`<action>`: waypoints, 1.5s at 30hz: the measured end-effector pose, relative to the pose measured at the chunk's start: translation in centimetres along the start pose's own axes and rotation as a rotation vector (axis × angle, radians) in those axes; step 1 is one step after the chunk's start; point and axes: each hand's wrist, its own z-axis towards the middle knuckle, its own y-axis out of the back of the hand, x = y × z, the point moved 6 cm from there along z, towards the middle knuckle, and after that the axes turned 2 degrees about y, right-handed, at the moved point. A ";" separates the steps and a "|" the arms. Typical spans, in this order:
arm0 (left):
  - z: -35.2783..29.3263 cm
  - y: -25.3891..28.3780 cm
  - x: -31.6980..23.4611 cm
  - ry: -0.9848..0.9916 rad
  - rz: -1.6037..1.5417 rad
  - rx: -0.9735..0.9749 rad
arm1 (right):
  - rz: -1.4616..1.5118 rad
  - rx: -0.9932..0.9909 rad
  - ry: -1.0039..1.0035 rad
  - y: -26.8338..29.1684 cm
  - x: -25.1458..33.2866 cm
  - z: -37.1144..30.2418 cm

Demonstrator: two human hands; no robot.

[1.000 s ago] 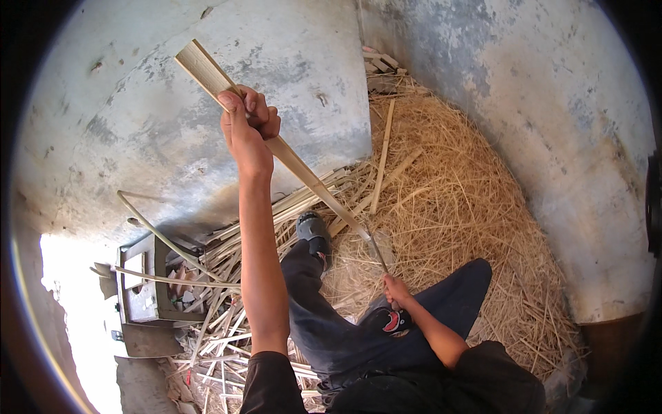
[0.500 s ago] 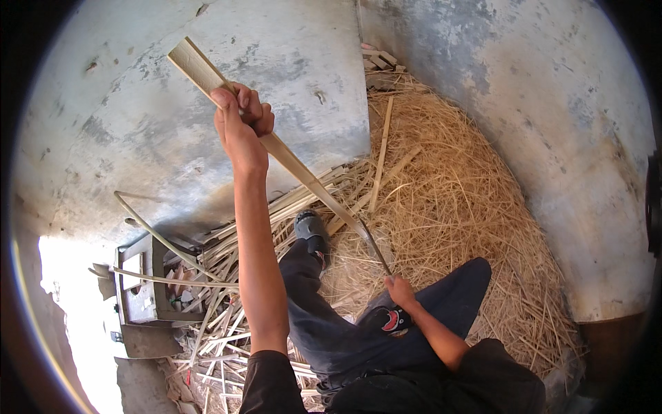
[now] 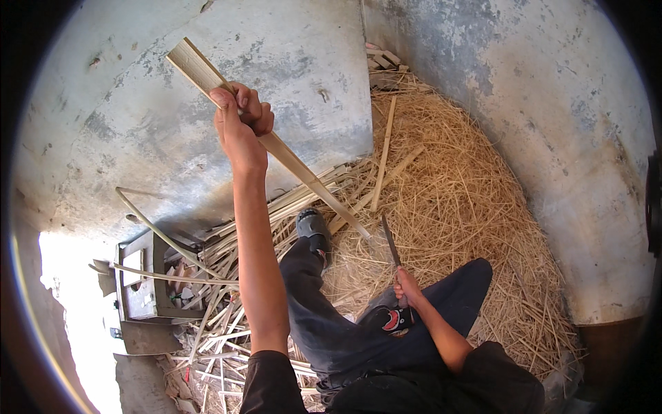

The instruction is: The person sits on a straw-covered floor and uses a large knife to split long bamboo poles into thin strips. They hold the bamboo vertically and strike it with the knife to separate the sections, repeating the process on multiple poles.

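Note:
My left hand (image 3: 243, 121) is raised and closed around the upper part of a long bamboo strip (image 3: 296, 165). The strip slants down to the right, and its lower end comes down to the litter on the floor beyond my foot. In my right hand (image 3: 407, 286), low beside my bent knee, is a knife (image 3: 391, 241) with a long, narrow dark blade. Its handle shows below my fist. The blade points up and away, a little to the right of the strip's lower end and apart from it.
A big heap of straw-like shavings (image 3: 455, 172) spreads ahead and to the right. Split bamboo strips (image 3: 227, 314) lie piled on the left, next to a grey box-like frame (image 3: 141, 276). Worn plaster walls (image 3: 289, 62) stand behind. My shoe (image 3: 312, 224) rests near the strips.
The knife has come away from the strip's lower end, swinging to the right and turning more upright. My left hand and the bamboo strip have hardly moved.

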 end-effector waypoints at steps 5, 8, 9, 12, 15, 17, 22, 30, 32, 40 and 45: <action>0.2 -0.3 0.2 0.005 -0.006 -0.024 | -0.085 0.008 0.288 -3.9 3.2 -2.2; 0.1 -0.7 0.2 0.000 -0.002 0.005 | -0.015 0.076 0.375 -6.3 4.9 -2.9; 0.0 -0.8 0.2 -0.003 0.003 0.010 | -0.002 0.089 0.373 -7.2 5.3 -3.3; 0.1 -0.9 0.2 -0.065 0.086 -0.119 | 0.056 0.138 0.361 -10.2 6.4 -4.8; -0.2 -1.1 -0.2 -0.154 0.162 -0.218 | 0.118 0.226 0.345 -13.5 7.8 -6.4; -0.4 -1.6 -0.3 -0.178 0.169 -0.225 | 0.118 0.225 0.332 -15.4 9.3 -7.2; -0.8 -3.1 0.0 -0.180 0.193 -0.163 | 0.115 0.311 0.436 -19.1 14.1 -9.8; -1.8 -5.9 0.1 -0.238 0.258 -0.226 | 0.024 0.325 0.542 -22.3 17.8 -10.9; -1.9 -6.4 0.2 -0.249 0.265 -0.219 | -0.013 0.289 0.610 -21.8 17.0 -9.4; -1.7 -4.9 0.1 -0.217 0.232 -0.225 | 0.068 0.203 0.426 -20.8 13.5 -7.7; -1.7 -5.1 0.0 -0.200 0.194 -0.144 | 0.030 0.337 0.551 -23.1 17.9 -11.7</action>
